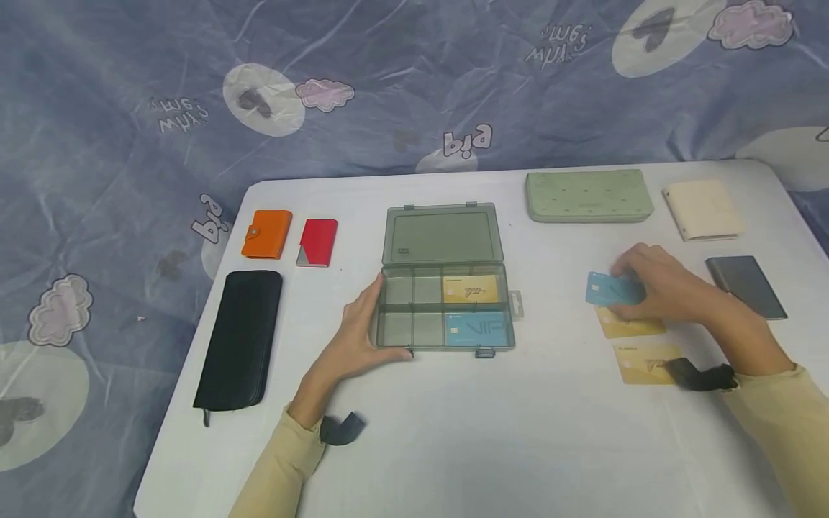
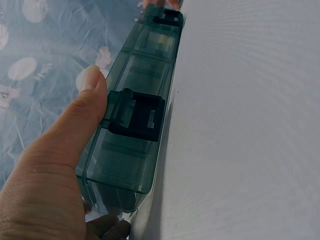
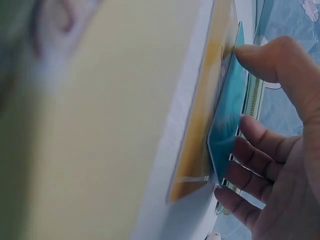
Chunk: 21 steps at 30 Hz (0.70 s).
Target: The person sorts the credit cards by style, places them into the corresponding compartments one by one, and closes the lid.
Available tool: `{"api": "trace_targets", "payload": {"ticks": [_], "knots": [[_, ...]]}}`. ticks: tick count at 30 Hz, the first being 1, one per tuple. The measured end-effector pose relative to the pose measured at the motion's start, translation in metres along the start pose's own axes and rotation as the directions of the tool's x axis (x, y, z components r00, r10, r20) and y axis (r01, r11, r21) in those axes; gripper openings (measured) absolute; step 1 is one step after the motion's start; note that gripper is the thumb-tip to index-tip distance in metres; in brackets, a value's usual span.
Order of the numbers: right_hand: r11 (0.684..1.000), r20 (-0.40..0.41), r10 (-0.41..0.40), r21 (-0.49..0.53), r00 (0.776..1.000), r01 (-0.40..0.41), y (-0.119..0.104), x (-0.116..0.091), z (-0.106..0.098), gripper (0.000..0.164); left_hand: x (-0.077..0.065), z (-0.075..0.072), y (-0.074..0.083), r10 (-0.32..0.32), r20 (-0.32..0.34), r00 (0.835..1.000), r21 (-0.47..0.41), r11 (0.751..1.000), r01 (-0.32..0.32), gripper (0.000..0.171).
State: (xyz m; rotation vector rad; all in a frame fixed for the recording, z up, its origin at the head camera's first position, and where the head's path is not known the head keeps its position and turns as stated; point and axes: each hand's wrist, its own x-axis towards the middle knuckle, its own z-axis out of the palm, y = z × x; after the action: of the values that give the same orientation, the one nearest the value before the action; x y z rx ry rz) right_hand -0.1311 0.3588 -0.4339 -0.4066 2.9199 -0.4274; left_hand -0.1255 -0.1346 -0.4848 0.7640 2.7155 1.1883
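Note:
A clear grey-green compartment box (image 1: 412, 327) lies on the table with its lid (image 1: 443, 234) folded back. In its right-hand compartments lie a gold card (image 1: 470, 289) and a blue card (image 1: 478, 329). My left hand (image 1: 352, 334) grips the box's near left corner, the thumb along the front wall by a dark latch (image 2: 137, 115) and the fingers at the left side. To the right, my right hand (image 1: 667, 284) pinches another blue card (image 1: 609, 289) between thumb and fingers. That card overlaps a gold card (image 1: 628, 324); a second gold card (image 1: 644, 363) lies nearer me.
At left lie an orange card holder (image 1: 268, 234), a red card case (image 1: 319, 242) and a black zip wallet (image 1: 239, 342). A green wallet (image 1: 588, 196), a cream holder (image 1: 704, 208) and a dark wallet (image 1: 747, 286) lie at right. A patterned blue cloth (image 1: 388, 86) surrounds the table.

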Motion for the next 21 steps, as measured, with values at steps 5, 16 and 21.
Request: {"api": "trace_targets", "payload": {"ticks": [5, 16, 21], "knots": [[0.998, 0.049, 0.055, 0.026, 0.997, -0.057, -0.004, -0.001, -0.002, 0.069, 0.0, 0.0, 0.001, -0.008, 0.003, 1.0, -0.002, 1.0, 0.008, 0.123], [1.0, -0.005, -0.007, -0.028, 1.0, 0.007, -0.006, -0.002, -0.001, 0.066, -0.001, -0.001, 0.001, -0.011, 0.003, 1.0, -0.003, 1.0, 0.011, 0.123], [0.989, -0.163, -0.143, 0.018, 0.976, 0.148, -0.03, 0.0, -0.009, 0.062, -0.001, 0.0, 0.001, -0.027, 0.006, 1.0, 0.0, 1.0, 0.027, 0.124]]}}
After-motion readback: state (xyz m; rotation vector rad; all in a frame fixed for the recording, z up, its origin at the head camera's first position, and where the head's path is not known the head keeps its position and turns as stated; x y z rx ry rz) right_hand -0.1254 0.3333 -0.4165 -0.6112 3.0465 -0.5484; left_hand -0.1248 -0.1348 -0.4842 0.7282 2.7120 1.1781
